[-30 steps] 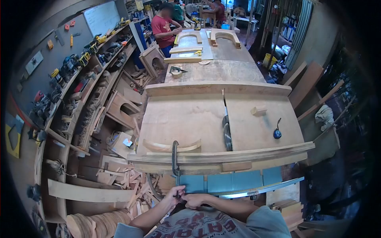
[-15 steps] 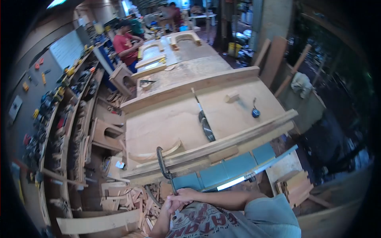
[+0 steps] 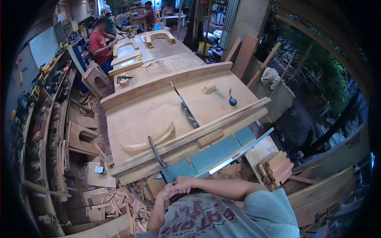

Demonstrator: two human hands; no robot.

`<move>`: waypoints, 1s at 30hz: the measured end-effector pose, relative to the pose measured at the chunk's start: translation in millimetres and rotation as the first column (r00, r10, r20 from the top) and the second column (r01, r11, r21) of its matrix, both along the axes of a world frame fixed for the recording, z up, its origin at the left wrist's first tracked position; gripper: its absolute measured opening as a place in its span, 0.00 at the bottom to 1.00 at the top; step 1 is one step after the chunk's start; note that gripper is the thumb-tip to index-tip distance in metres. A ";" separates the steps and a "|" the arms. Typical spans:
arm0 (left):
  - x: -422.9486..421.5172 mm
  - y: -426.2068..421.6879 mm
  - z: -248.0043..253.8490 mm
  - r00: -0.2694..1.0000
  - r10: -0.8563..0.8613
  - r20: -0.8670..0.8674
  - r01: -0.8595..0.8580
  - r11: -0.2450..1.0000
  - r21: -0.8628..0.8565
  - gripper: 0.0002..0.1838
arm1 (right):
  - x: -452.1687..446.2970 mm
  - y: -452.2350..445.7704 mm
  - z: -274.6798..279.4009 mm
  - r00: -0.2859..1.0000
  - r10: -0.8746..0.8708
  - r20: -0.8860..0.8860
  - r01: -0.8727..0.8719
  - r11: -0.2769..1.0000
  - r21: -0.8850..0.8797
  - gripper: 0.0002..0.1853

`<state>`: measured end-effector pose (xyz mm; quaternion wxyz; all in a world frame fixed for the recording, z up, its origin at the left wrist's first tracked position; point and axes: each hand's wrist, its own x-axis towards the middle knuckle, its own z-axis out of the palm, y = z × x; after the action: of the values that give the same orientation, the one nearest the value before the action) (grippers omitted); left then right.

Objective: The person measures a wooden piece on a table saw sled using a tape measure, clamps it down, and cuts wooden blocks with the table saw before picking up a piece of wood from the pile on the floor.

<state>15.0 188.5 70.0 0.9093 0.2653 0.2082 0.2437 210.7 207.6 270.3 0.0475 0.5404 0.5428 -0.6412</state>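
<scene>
Firmly, left hand [image 3: 164, 193] and right hand [image 3: 183, 183] held the clamp [image 3: 157, 156], grip narrow. Curved wood [image 3: 138, 146] lay near left

Could not see lower end of clamp [image 3: 157, 155] behind left hand [image 3: 164, 193] and right hand [image 3: 183, 184], found shirt [image 3: 202, 216] cropped at bottom edge, found shelf tools [image 3: 35, 93] too blurred to identify.

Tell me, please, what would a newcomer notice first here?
The pale wooden platform fills the middle, and the dark saw blade rises through it. A metal clamp hooks over the near rail, with the left hand and right hand together at the clamp's lower end.
</scene>
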 end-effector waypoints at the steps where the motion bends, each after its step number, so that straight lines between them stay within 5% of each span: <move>1: 3.4 -0.5 43.3 0.999 -0.005 -0.044 0.005 1.000 0.002 0.28 | 1.0 -1.7 5.2 1.000 -0.004 0.014 0.003 0.999 0.044 0.32; 2: 9.3 -1.8 76.6 0.991 -0.029 -0.131 0.030 1.000 0.005 0.26 | 1.1 -3.8 6.4 1.000 0.003 0.006 -0.004 0.999 0.045 0.32; 5: 12.4 -6.4 84.9 0.999 0.011 -0.053 -0.012 1.000 -0.018 0.27 | 2.6 -4.6 10.5 0.998 -0.048 -0.036 0.051 0.995 0.084 0.29; 9: 7.0 -12.3 97.1 0.981 0.021 -0.194 -0.030 0.999 -0.045 0.26 | 3.9 -8.0 10.9 0.984 -0.127 -0.125 0.133 0.990 0.042 0.26; 15: 3.5 -28.0 74.4 0.985 0.162 0.057 -0.160 0.987 -0.031 0.23 | 13.9 -4.1 1.4 0.960 -0.154 -0.234 0.162 0.987 0.015 0.25; 17: 2.2 -25.8 81.8 0.944 0.163 -0.287 -0.191 0.979 -0.070 0.24 | 20.2 2.8 -3.6 0.941 -0.166 -0.294 0.156 0.986 -0.057 0.24; 30: 13.1 -30.1 155.9 0.677 0.230 -0.699 -0.232 0.968 0.094 0.21 | 39.7 33.4 -64.0 0.741 -0.171 -0.649 -0.147 0.902 -0.406 0.14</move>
<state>28.1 158.4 225.9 0.7229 0.3086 0.5712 0.2365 250.4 241.0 206.3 -0.0366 0.2524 0.3636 -0.8960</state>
